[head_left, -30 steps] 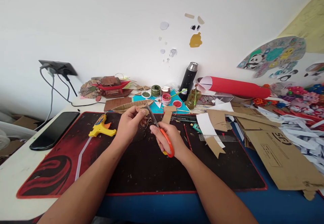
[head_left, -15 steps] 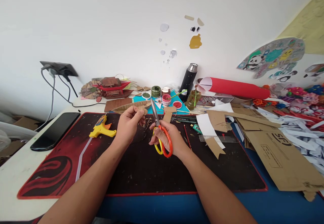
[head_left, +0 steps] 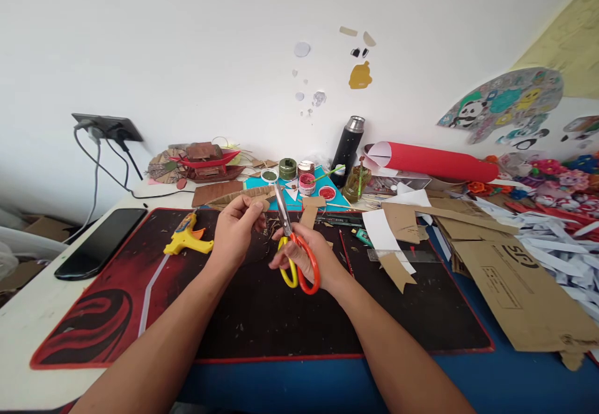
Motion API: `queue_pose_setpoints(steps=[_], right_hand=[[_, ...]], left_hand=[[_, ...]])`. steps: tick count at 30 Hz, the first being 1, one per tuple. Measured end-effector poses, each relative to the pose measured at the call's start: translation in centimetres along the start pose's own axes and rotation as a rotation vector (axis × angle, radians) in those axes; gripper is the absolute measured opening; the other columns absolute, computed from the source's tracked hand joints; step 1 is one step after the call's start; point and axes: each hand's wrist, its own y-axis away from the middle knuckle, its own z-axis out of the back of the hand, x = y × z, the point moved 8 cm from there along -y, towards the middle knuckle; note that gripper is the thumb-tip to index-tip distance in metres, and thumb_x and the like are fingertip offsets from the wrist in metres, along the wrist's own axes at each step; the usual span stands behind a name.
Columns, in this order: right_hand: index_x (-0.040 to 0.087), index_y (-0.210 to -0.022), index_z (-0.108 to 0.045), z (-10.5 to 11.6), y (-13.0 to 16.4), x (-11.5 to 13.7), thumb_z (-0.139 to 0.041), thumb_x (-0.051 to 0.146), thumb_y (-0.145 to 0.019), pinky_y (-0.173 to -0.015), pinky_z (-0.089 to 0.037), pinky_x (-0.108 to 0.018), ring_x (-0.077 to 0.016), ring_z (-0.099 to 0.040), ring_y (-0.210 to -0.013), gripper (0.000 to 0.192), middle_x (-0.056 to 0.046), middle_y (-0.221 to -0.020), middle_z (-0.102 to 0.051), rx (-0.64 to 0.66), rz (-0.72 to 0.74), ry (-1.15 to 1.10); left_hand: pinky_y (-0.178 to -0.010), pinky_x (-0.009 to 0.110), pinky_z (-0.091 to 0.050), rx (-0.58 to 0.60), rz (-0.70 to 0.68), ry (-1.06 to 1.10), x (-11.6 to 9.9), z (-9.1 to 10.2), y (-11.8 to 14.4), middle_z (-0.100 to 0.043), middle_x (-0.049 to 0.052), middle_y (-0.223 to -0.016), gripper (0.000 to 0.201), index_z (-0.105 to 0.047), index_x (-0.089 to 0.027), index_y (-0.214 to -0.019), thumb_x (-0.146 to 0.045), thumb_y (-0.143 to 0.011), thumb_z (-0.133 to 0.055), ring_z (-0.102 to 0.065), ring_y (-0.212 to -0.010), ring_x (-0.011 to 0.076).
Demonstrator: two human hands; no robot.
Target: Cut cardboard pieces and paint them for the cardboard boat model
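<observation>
My right hand [head_left: 306, 258] grips a pair of scissors [head_left: 304, 264] with one red and one yellow handle loop; the blades point up and away. Just left of the blades, my left hand [head_left: 238, 226] pinches a small brown cardboard piece [head_left: 264, 204] between thumb and fingers. Most of that piece is hidden by the fingers. Both hands hover over a black and red desk mat [head_left: 281, 326]. Behind the left hand lies a ribbed brown cardboard strip [head_left: 234, 198]. Thin brown scraps lie on the mat between the hands.
A yellow glue gun [head_left: 187, 237] lies left on the mat, near a black phone [head_left: 100, 243]. Open paint jars [head_left: 287, 169] and a black thermos [head_left: 349, 148] stand at the back. Cardboard sheets [head_left: 519, 295] and a clear ruler [head_left: 407, 256] are on the right. A red paper boat [head_left: 206, 161] sits back left.
The scissors have turned slightly in my right hand, their blades tipping left and the loops spreading a little. My left hand still pinches the cardboard piece, nearly unmoved.
</observation>
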Motion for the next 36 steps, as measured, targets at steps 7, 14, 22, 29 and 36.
queue_pose_setpoints(steps=[7,14,22,29,36], right_hand=[[0.020,-0.107,-0.067,0.3,0.4,-0.2,-0.065,0.092,-0.089,-0.058,-0.059,-0.029,-0.0197,-0.076,-0.060,0.075,-0.002,-0.079,-0.072,-0.071,-0.085,0.066],[0.021,-0.093,-0.066,1.1,0.5,-0.2,-0.064,0.076,-0.102,-0.042,-0.047,-0.022,-0.0138,-0.065,-0.044,0.055,0.004,-0.064,-0.065,-0.160,-0.061,0.219],[0.023,-0.083,-0.058,1.1,0.5,0.0,-0.068,0.067,-0.103,-0.042,-0.046,-0.021,-0.0117,-0.064,-0.044,0.050,0.005,-0.064,-0.063,-0.162,-0.038,0.314],[0.024,-0.079,-0.052,0.9,0.6,0.4,-0.067,0.068,-0.103,-0.043,-0.046,-0.021,-0.0117,-0.063,-0.044,0.053,0.006,-0.062,-0.062,-0.160,-0.033,0.345],[0.024,-0.080,-0.053,1.0,0.6,0.5,-0.066,0.069,-0.104,-0.043,-0.045,-0.022,-0.0123,-0.062,-0.043,0.053,0.005,-0.060,-0.062,-0.165,-0.031,0.392]], left_hand=[[-0.055,0.025,-0.045,-0.015,-0.015,-0.003,0.1,0.2,0.0,-0.064,-0.004,-0.062,0.032,-0.056,-0.023,-0.074,-0.040,-0.082,-0.082,-0.056,-0.054,0.0119],[-0.060,0.027,-0.048,0.042,-0.108,-0.169,-0.8,-0.5,0.7,-0.064,-0.003,-0.062,0.029,-0.060,-0.023,-0.074,-0.041,-0.088,-0.078,-0.058,-0.057,0.0130],[-0.062,0.028,-0.048,0.058,-0.102,-0.220,-1.0,-0.9,0.9,-0.064,-0.003,-0.062,0.032,-0.059,-0.023,-0.072,-0.043,-0.088,-0.077,-0.059,-0.058,0.0141],[-0.062,0.028,-0.049,0.067,-0.089,-0.239,-1.0,-0.9,0.9,-0.064,-0.003,-0.062,0.031,-0.058,-0.024,-0.073,-0.043,-0.088,-0.077,-0.059,-0.058,0.0141],[-0.061,0.028,-0.048,0.068,-0.089,-0.236,-0.9,-0.9,0.8,-0.064,-0.003,-0.061,0.031,-0.057,-0.024,-0.073,-0.043,-0.088,-0.076,-0.058,-0.056,0.0138]])
